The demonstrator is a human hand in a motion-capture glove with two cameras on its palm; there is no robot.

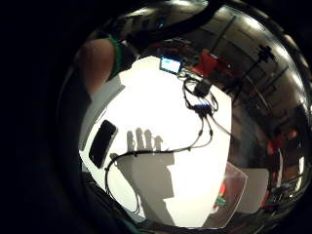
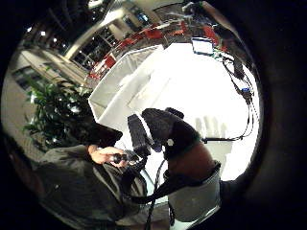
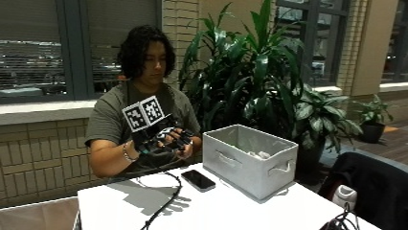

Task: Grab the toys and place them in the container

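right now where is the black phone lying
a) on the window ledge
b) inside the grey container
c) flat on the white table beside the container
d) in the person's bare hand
c: in the outside view the black phone lies flat on the white table, just beside the grey container, while the gloved right hand is raised in front of the person's chest, away from it.

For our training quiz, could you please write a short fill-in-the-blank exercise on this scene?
1. The black smartphone lies flat on the white ____.
2. The grey fabric container stands in front of a leafy green ____.
3. The black-gloved right hand is raised above the table, at the person's ____.

Missing words: table; plant; chest
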